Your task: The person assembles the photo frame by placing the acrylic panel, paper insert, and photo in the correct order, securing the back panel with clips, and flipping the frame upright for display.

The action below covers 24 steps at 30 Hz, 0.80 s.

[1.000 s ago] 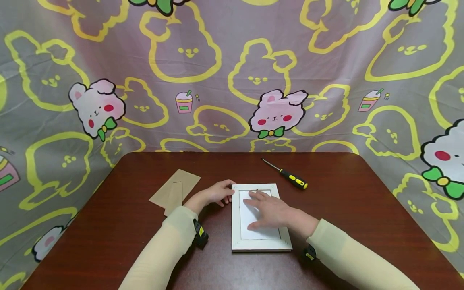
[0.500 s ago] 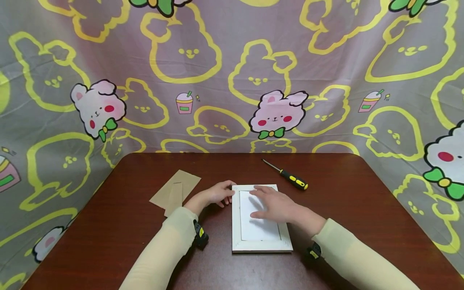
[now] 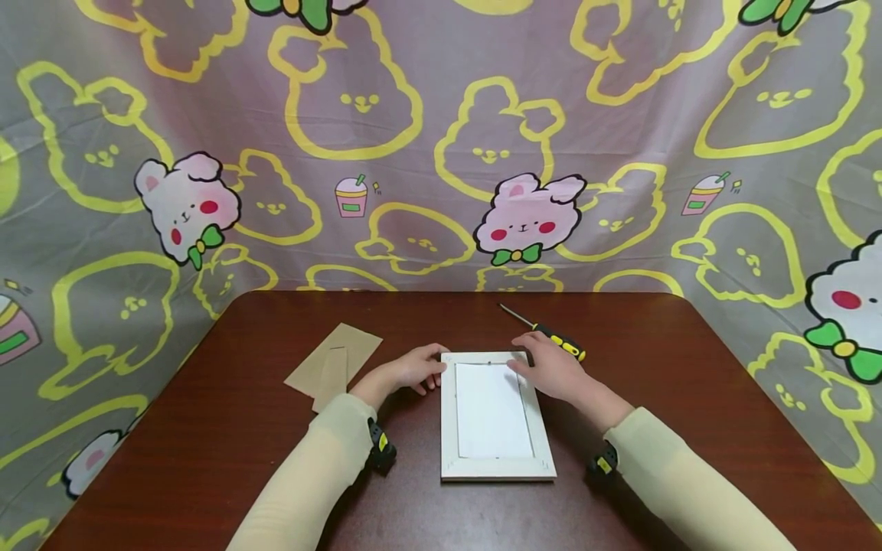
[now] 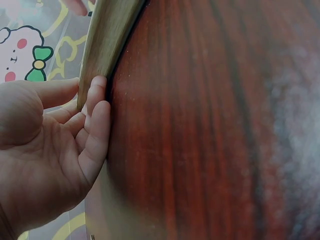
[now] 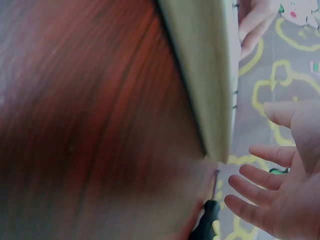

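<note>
White on its upper face, the picture frame (image 3: 496, 466) lies flat between the hands, long axis running near to far, its far left corner held in the left hand's (image 3: 413, 367) bent fingers, while the right hand (image 3: 553, 367), fingers apart and empty, hovers just by its far right corner.

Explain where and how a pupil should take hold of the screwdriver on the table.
Grip the screwdriver by its black-and-yellow handle, probably with the right hand, coming from the right: the handle is thicker than the shaft and angles toward the person's near right, while the white frame lies nearer and to the left.
</note>
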Motion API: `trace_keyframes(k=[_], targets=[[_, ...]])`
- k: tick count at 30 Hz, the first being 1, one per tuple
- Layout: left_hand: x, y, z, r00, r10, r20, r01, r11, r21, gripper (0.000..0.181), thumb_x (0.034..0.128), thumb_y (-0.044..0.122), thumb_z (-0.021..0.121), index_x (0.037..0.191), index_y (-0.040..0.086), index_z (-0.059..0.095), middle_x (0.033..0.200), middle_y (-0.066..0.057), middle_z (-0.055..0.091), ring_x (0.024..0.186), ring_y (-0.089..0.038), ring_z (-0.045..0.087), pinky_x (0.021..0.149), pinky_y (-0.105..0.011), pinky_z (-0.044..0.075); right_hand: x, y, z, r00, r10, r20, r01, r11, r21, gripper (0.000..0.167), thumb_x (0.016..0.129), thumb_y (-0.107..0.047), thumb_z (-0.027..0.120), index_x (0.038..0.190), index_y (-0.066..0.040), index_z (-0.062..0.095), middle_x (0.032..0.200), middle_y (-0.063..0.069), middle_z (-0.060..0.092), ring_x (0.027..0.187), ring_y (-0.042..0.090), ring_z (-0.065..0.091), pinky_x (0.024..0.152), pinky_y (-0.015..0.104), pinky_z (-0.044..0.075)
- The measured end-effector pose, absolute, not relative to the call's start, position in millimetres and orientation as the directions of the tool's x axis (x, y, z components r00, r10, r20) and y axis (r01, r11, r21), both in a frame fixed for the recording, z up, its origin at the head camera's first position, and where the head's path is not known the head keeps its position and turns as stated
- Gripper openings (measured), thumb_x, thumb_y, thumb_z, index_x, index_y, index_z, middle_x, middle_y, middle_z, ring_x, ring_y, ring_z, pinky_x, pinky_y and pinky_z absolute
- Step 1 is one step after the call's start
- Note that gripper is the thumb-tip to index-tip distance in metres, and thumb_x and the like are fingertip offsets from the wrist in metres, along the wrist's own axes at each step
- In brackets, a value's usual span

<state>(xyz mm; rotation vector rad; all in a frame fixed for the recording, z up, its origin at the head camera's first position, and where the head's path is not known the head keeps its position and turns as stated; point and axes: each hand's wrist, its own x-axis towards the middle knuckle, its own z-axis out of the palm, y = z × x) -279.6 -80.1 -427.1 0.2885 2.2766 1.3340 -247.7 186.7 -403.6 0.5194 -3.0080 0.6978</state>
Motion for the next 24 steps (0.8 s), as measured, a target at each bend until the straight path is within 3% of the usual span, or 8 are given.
trace_keyframes(k=[5,24], targets=[[-278,-80,-427,-0.861,0.414,-0.295,-0.052,0.506,0.861,0.027,0.1022,0.012,0.049,0.129,0.008,0.051,0.077,-0.009,0.055,0.065,-0.018,0.052,0.058,-0.031,0.047,-256,192,-413,-0.957,-0.285,0.054,-0.28,0.854,-0.438,0.047,0.096,-0.028,0.063,0.131,0.001,0.055,0.126,0.023,0.052,0.104,0.034,0.059,0.086,0.048,0.049],[-280,-82,-429,-0.862,0.416,-0.289,-0.046,0.504,0.862,0.028,0.1021,0.012,0.05,0.129,0.008,0.051,0.078,-0.009,0.056,0.065,-0.018,0.053,0.059,-0.032,0.048,-266,196,-419,-0.966,-0.26,-0.011,-0.219,0.837,-0.502,0.039,0.095,-0.026,0.065,0.121,0.002,0.06,0.109,0.014,0.066,0.087,0.023,0.062,0.077,0.042,0.05]])
